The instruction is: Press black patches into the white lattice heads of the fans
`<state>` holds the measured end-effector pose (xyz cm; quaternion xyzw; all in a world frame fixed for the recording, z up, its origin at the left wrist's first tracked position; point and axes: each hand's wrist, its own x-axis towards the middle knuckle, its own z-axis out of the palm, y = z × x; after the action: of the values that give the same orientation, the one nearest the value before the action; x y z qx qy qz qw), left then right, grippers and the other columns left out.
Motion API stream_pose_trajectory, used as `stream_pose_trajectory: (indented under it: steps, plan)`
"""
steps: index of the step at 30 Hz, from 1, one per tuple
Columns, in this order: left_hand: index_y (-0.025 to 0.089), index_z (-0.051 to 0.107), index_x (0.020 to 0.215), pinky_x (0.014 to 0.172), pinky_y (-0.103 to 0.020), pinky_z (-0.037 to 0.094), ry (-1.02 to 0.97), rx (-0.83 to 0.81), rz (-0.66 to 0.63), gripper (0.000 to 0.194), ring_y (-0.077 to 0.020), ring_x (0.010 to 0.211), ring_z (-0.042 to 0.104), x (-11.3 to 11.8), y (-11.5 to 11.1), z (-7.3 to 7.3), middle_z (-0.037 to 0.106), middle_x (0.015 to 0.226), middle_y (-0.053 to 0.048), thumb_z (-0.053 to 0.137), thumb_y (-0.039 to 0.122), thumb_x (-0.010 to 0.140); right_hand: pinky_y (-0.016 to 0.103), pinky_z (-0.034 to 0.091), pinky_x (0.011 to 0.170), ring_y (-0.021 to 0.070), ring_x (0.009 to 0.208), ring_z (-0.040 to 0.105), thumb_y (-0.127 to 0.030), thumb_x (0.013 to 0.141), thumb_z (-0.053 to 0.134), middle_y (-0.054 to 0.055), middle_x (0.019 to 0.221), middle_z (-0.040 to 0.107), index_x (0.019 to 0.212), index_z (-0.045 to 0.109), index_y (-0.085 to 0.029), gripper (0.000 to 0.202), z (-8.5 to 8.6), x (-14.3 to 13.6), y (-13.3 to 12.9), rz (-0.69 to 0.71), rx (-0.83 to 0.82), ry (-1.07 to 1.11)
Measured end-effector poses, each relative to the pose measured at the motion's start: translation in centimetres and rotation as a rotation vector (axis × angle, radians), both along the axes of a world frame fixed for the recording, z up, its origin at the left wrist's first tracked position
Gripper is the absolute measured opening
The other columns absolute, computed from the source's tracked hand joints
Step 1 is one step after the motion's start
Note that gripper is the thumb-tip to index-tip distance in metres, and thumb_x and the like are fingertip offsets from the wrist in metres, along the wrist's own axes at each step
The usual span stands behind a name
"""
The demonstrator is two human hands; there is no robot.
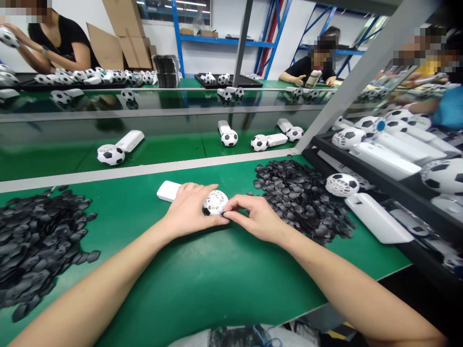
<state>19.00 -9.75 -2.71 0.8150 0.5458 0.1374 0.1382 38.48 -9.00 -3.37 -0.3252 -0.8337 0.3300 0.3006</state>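
Near the middle of the green table [202, 279], my left hand [191, 208] is wrapped round a white football-shaped part [216, 202] with an open lattice and a black patch low on its side. Its white handle [168, 191] sticks out to the left behind my fingers. My right hand [253, 217] pinches at the ball's right edge, thumb and forefinger together on a small dark piece [223, 212], mostly hidden. A heap of black pieces [300, 197] lies just beyond my right hand. Another heap of black pieces [36, 246] spreads at the left.
Black trays [383, 178] stacked with ball-and-handle parts stand at the right, beside a slanted grey post [347, 91]. One such part [378, 217] projects from a tray. Across the front runs a green conveyor [173, 140] carrying several more. People work on the far side.
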Motion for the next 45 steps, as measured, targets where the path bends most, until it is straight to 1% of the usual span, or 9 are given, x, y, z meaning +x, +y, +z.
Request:
stream_pose_trajectory:
  steps: [7,11,16,21,26,30,34,40,45]
  plan:
    - [0.019,0.052,0.113,0.090,-0.043,0.033,-0.025,0.043,0.013,0.062,-0.0273,0.096,0.048,0.5,-0.2,-0.2,0.061,0.099,-0.007,0.054,0.060,0.067,0.029,0.039,0.086,0.0143,0.092,0.050,-0.015,0.072,0.068,0.001,0.090,0.049,0.070,0.057,-0.017,0.011,-0.7,-0.8,1.2,-0.057,-0.033,0.074]
    - [0.020,0.054,0.108,0.089,-0.044,0.035,-0.052,0.033,0.017,0.052,-0.0261,0.094,0.049,0.5,-0.1,-0.1,0.060,0.097,-0.005,0.057,0.054,0.069,0.028,0.042,0.080,0.0153,0.095,0.050,-0.017,0.068,0.070,0.002,0.098,0.051,0.078,0.052,-0.018,0.020,-0.4,-0.8,1.9,-0.073,-0.137,0.047]
    - [0.022,0.042,0.123,0.105,-0.053,0.013,-0.088,-0.049,-0.102,0.064,-0.0285,0.115,0.038,0.2,-0.3,-0.1,0.053,0.118,-0.007,0.063,0.046,0.067,0.026,0.042,0.069,0.0158,0.080,0.053,-0.030,0.069,0.071,0.001,0.087,0.056,0.085,0.055,-0.019,0.025,0.2,1.3,2.7,-0.133,-0.071,-0.334]
    - [0.017,0.041,0.122,0.104,-0.059,0.005,-0.074,-0.055,0.038,0.067,-0.0350,0.129,0.018,0.8,-0.7,-0.2,0.047,0.126,-0.012,0.062,0.049,0.067,0.023,0.041,0.060,0.0106,0.060,0.054,-0.016,0.075,0.064,0.001,0.078,0.056,0.079,0.061,-0.020,0.006,0.1,2.1,2.8,-0.206,-0.030,-0.551]
    - [0.027,0.038,0.125,0.105,-0.057,0.013,-0.148,-0.243,-0.178,0.057,-0.0299,0.134,0.009,0.3,-0.7,0.6,0.036,0.138,-0.004,0.057,0.023,0.071,0.021,0.040,0.053,0.0060,0.045,0.049,-0.010,0.076,0.062,-0.001,0.075,0.056,0.078,0.059,-0.018,0.009,0.3,1.6,2.5,-0.206,-0.129,-0.518]
    - [0.025,0.041,0.121,0.106,-0.050,0.021,-0.244,-0.253,-0.179,0.055,-0.0270,0.135,0.004,0.2,-0.8,0.6,0.030,0.141,-0.004,0.055,0.016,0.069,0.021,0.040,0.052,0.0056,0.044,0.048,-0.008,0.075,0.061,-0.002,0.069,0.054,0.072,0.058,-0.016,0.010,0.5,1.8,2.5,-0.172,-0.139,-0.497]
    - [0.026,0.042,0.119,0.107,-0.050,0.022,-0.284,-0.245,-0.241,0.054,-0.0259,0.135,0.005,0.2,-0.6,0.3,0.036,0.138,-0.002,0.054,0.012,0.068,0.020,0.040,0.053,0.0070,0.050,0.048,-0.013,0.078,0.058,-0.004,0.066,0.053,0.078,0.059,-0.019,0.006,0.7,1.8,2.0,-0.101,-0.143,-0.239]
    - [0.027,0.042,0.121,0.108,-0.047,0.021,-0.284,-0.236,-0.280,0.058,-0.0250,0.135,0.006,-0.1,-0.3,0.4,0.039,0.135,0.000,0.054,0.010,0.067,0.021,0.045,0.055,0.0088,0.057,0.052,-0.019,0.081,0.054,-0.002,0.071,0.057,0.087,0.058,-0.017,0.008,1.1,1.1,0.9,0.025,-0.387,0.101]
    - [0.025,0.042,0.120,0.110,-0.043,0.017,-0.308,-0.265,-0.276,0.055,-0.0228,0.135,0.004,-0.1,-0.4,0.2,0.038,0.135,0.000,0.054,0.011,0.068,0.026,0.045,0.074,0.0122,0.078,0.056,-0.016,0.081,0.056,0.002,0.083,0.059,0.083,0.067,-0.020,0.011,1.0,1.2,0.9,0.087,-0.042,0.058]
